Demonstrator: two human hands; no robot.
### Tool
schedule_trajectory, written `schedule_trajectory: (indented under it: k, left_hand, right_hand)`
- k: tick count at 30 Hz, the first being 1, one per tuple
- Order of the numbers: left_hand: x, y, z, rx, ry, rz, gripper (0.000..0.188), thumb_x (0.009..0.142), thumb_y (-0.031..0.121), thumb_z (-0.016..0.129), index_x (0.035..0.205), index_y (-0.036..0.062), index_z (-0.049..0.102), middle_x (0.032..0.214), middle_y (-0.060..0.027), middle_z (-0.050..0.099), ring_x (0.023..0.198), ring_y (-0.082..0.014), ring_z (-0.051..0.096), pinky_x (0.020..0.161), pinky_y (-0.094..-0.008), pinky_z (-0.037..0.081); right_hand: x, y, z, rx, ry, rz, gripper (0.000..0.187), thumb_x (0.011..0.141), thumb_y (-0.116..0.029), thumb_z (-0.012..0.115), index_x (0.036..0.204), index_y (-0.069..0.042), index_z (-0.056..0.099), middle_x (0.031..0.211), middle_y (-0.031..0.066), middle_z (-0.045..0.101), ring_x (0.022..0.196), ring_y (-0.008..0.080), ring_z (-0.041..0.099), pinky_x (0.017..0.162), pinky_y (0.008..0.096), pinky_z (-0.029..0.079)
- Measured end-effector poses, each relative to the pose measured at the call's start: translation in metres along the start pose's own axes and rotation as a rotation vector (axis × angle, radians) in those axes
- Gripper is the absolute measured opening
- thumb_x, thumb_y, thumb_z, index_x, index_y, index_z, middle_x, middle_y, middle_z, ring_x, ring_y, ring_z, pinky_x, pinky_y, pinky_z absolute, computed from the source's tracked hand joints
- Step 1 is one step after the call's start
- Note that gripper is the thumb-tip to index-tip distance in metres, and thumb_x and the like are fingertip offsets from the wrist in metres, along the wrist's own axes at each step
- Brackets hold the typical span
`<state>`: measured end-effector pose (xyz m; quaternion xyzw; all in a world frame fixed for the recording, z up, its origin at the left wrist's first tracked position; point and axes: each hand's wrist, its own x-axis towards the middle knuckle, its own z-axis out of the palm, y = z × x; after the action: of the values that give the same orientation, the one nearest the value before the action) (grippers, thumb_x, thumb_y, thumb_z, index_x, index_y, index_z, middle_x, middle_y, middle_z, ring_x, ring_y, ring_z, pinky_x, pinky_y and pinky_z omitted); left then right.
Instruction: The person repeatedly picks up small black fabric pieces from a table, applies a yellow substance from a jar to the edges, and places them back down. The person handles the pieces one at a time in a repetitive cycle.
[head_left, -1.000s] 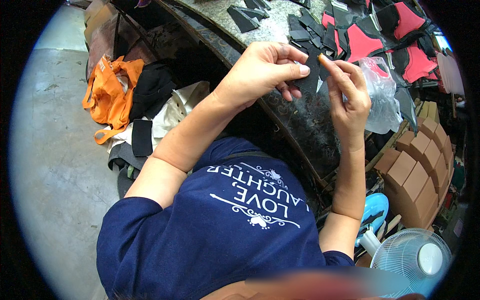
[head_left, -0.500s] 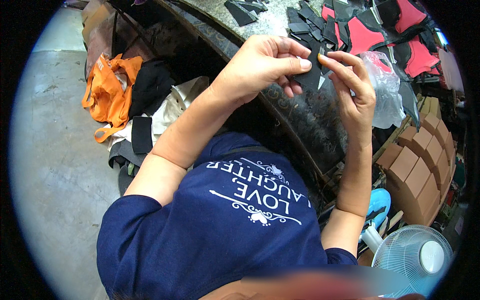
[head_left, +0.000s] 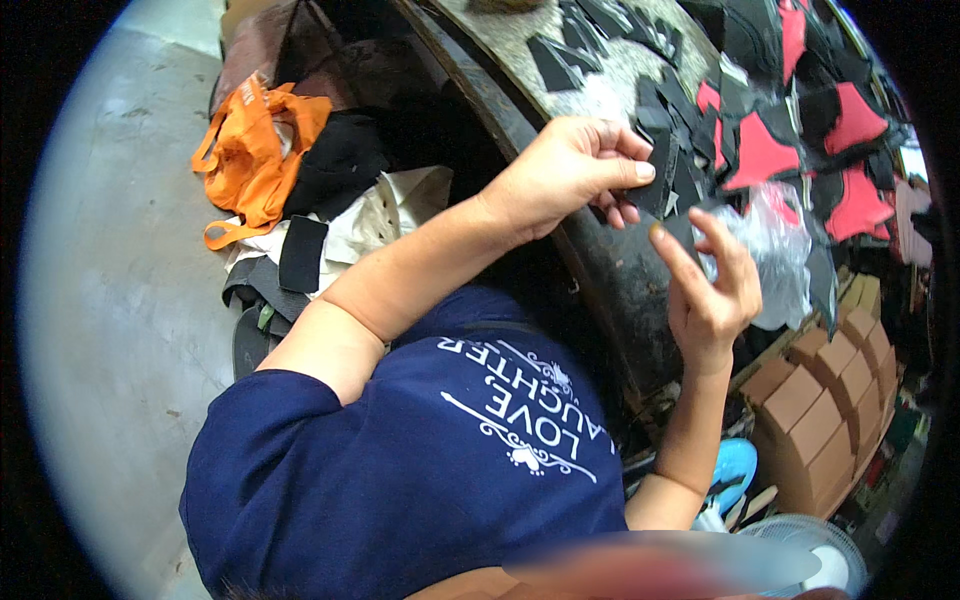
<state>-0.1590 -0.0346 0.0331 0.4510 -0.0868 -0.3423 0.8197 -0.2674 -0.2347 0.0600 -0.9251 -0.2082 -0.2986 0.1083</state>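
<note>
My left hand (head_left: pixel 580 175) is closed, thumb against curled fingers, over the table's near edge. It pinches a flat black piece (head_left: pixel 662 158) that sticks out past the thumb; dark scraps behind it make its outline hard to follow. Below and to the right is my right hand (head_left: pixel 712 285), apart from the left and holding nothing I can see. Its index finger points up with a yellowish tip, and the other fingers are loosely bent. Several black pieces (head_left: pixel 560 62) lie on the table (head_left: pixel 490 30), along with black-and-pink cut pieces (head_left: pixel 765 150).
A clear plastic bag (head_left: pixel 780 265) sits right of my right hand. Stacked brown blocks (head_left: pixel 815 400) stand farther right, with a white fan (head_left: pixel 825 560) below. On the left, an orange bag (head_left: pixel 250 150) and dark and white cloths (head_left: pixel 395 215) are heaped above the concrete floor (head_left: pixel 130 300).
My right hand has drawn away from the left, and its fingers have spread. The left hand keeps its pinch. The whole view has shifted, with the table contents now lower in the picture.
</note>
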Motion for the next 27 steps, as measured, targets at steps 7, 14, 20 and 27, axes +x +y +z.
schedule_trajectory:
  k: [7,14,20,27]
  left_hand:
    - [-0.003,0.009,-0.036,0.431,0.317,0.284,0.019,0.094,0.007,0.073,0.110,-0.0014,0.066,0.091,-0.0050,0.071,0.072,-0.0127,0.072,0.057,-0.0222,0.055]
    - [0.010,0.007,-0.055,1.107,0.734,0.665,0.061,0.084,0.008,0.079,0.138,0.0093,0.051,0.071,-0.0017,0.063,0.063,-0.0129,0.061,0.064,-0.0269,0.050]
    - [0.018,0.006,-0.057,1.359,0.759,0.781,0.066,0.076,0.012,0.080,0.135,0.0105,0.052,0.092,-0.0054,0.058,0.093,-0.0280,0.054,0.082,-0.0397,0.050]
    - [0.029,0.003,-0.061,1.324,0.733,0.870,0.038,0.073,0.009,0.084,0.106,0.0102,0.066,0.091,-0.0047,0.062,0.094,-0.0274,0.054,0.089,-0.0396,0.046]
  right_hand:
    - [0.006,0.002,0.003,0.144,-0.016,0.226,0.054,0.068,0.011,0.063,0.112,-0.016,0.079,0.116,0.0088,0.067,0.074,0.0185,0.063,0.067,0.0319,0.054]
    - [0.074,0.015,0.008,0.231,0.032,0.158,0.047,0.080,0.011,0.061,0.117,-0.014,0.076,0.109,0.0108,0.068,0.079,0.0213,0.067,0.068,0.0319,0.054]
    - [0.173,0.042,0.052,0.127,-0.021,-0.001,0.038,0.088,-0.005,0.061,0.118,-0.023,0.075,0.103,0.0058,0.071,0.096,0.0267,0.068,0.081,0.0388,0.055]
    - [0.266,0.064,0.130,-0.074,-0.242,-0.117,0.045,0.091,-0.002,0.051,0.118,-0.026,0.078,0.124,0.0022,0.069,0.118,0.0261,0.062,0.099,0.0389,0.053]
